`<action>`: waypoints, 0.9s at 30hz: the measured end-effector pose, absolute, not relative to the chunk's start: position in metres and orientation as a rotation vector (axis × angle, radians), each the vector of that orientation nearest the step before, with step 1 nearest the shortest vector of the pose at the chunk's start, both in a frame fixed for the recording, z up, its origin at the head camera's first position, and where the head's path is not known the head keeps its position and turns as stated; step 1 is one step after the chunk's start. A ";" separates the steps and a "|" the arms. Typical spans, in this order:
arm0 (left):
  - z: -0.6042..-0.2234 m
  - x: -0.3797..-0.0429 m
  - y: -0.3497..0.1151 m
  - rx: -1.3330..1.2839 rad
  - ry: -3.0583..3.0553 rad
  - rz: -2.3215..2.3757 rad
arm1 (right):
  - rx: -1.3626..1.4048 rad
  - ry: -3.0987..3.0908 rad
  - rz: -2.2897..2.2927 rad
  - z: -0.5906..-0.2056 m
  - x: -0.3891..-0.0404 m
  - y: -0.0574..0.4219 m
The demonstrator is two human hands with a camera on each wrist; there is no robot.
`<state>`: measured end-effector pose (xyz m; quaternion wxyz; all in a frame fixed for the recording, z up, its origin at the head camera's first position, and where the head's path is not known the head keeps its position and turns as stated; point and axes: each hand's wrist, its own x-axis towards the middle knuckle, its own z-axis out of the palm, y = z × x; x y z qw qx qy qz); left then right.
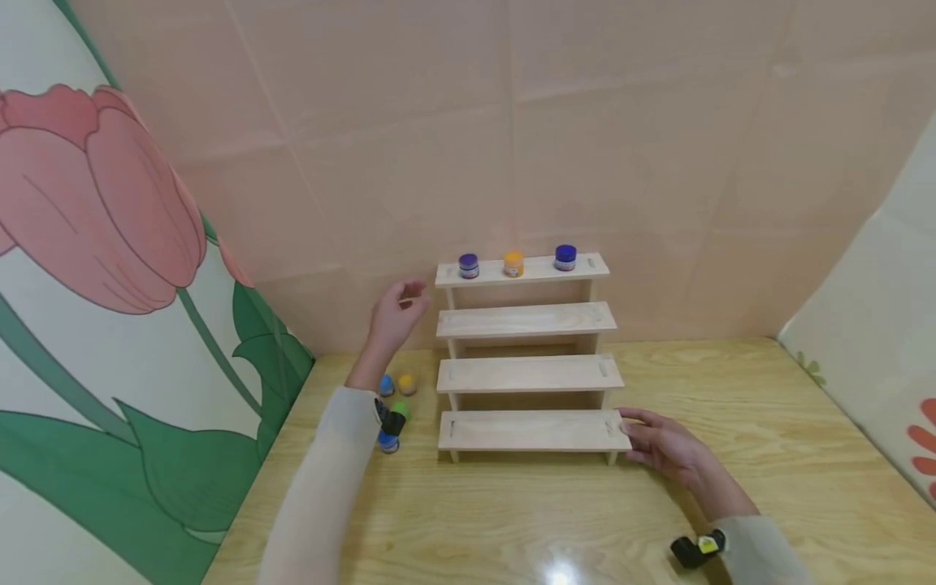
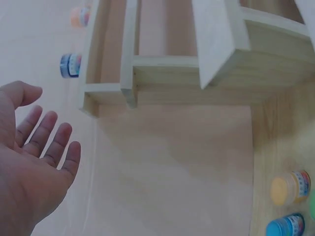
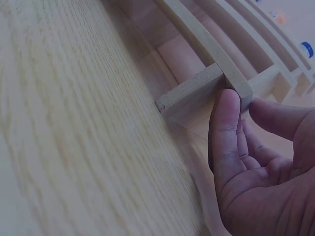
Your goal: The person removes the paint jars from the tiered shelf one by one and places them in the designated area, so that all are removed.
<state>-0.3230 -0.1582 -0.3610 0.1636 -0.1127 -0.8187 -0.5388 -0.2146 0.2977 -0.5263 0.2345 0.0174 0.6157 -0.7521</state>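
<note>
A pale wooden stepped rack (image 1: 528, 374) stands on the table, its boards rising toward the back. Three small paint jars sit on its top board: one with a purple lid (image 1: 469, 266), an orange one (image 1: 513, 264) and one with a dark blue lid (image 1: 565, 257). My left hand (image 1: 397, 315) is in the air just left of the upper boards; the left wrist view shows its fingers extended and holding nothing. With thumb and forefinger, my right hand (image 1: 661, 447) pinches the right end of the lowest board (image 3: 236, 81).
Left of the rack, several more jars stand on the wooden table (image 1: 512, 520): a yellow one (image 1: 407, 384), a light blue one (image 1: 387, 385), a green one (image 1: 400, 409) and a blue one (image 1: 389, 443). Behind rises a pinkish covering (image 1: 658, 162).
</note>
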 end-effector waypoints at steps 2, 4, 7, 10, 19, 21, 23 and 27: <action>-0.357 -0.328 -0.154 -0.337 -2.325 -1.533 | 0.057 1.685 -2.063 -0.527 -0.215 0.298; -0.353 -0.332 -0.149 -0.356 -2.312 -1.537 | 0.054 1.680 -2.062 -0.527 -0.215 0.299; -0.347 -0.339 -0.140 -0.382 -2.301 -1.546 | 0.052 1.675 -2.058 -0.527 -0.215 0.299; -0.342 -0.347 -0.132 -0.396 -2.303 -1.561 | 0.052 1.677 -2.057 -0.526 -0.215 0.299; -0.336 -0.362 -0.113 -0.378 -2.310 -1.641 | 0.035 1.653 -2.052 -0.526 -0.217 0.298; -0.336 -0.365 -0.109 -0.357 -2.358 -1.619 | 0.016 1.646 -2.059 -0.527 -0.216 0.299; -0.336 -0.367 -0.105 -0.334 -2.424 -1.581 | -0.003 1.638 -2.063 -0.527 -0.216 0.300; -0.334 -0.372 -0.098 -0.296 -2.507 -1.503 | 0.000 1.641 -2.064 -0.526 -0.216 0.300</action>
